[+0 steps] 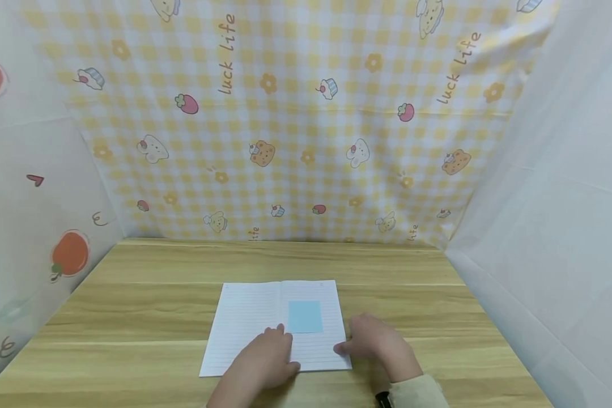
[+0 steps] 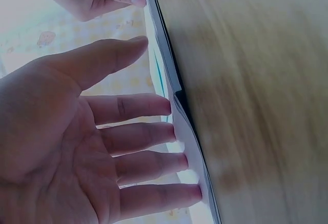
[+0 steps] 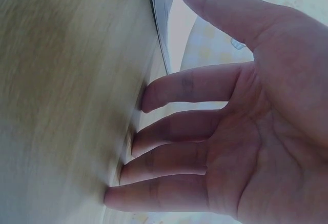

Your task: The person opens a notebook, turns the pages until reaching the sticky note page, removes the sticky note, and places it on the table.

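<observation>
An open notebook [image 1: 245, 311] with lined white pages lies flat on the table. On its right page sits a square light-blue sticky note [image 1: 306, 317]. My left hand [image 1: 270, 354] rests around the fold, just below and left of the note. In the left wrist view its fingers [image 2: 143, 137] are spread and fairly straight, their tips pressing on the pages. My right hand [image 1: 374, 343] is at the right edge, its thumb touching the page's lower right part. The right wrist view shows its other fingers [image 3: 174, 131] extended, tips on the tabletop beside the notebook.
The wood-grain table [image 1: 158, 260] reaches back to a yellow checked curtain [image 1: 296, 124]. White cloth walls stand on the left [image 1: 30, 141] and right [image 1: 556, 198]. A black band [image 1: 383, 399] shows by the right sleeve [image 1: 418, 392].
</observation>
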A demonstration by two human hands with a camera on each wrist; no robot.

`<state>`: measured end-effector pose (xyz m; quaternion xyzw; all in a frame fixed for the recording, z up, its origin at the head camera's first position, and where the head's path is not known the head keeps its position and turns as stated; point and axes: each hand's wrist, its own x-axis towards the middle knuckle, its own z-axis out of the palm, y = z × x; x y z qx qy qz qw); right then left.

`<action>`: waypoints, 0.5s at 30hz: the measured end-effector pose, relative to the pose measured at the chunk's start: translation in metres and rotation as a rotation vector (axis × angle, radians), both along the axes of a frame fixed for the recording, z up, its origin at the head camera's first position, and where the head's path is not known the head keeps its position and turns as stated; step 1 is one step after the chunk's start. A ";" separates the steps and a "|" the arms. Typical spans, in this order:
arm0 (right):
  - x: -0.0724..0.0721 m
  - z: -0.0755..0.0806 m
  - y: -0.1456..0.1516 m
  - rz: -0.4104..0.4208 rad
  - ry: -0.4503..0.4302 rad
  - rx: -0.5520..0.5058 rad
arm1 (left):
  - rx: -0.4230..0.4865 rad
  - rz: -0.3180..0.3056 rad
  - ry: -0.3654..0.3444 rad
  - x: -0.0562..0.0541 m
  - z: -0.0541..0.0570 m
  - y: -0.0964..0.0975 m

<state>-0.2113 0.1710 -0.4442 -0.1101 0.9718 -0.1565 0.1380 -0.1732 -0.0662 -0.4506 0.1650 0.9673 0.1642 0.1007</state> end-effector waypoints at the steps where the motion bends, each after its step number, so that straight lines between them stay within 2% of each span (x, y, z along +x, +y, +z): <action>1: 0.000 -0.001 0.000 0.003 0.000 -0.005 | 0.001 0.001 0.005 0.000 0.000 0.000; 8: -0.001 0.001 -0.001 -0.012 -0.021 -0.052 | -0.005 -0.003 0.031 0.000 0.001 0.001; 15: -0.005 -0.003 -0.002 -0.019 0.018 -0.013 | -0.014 -0.007 0.055 -0.001 -0.003 0.003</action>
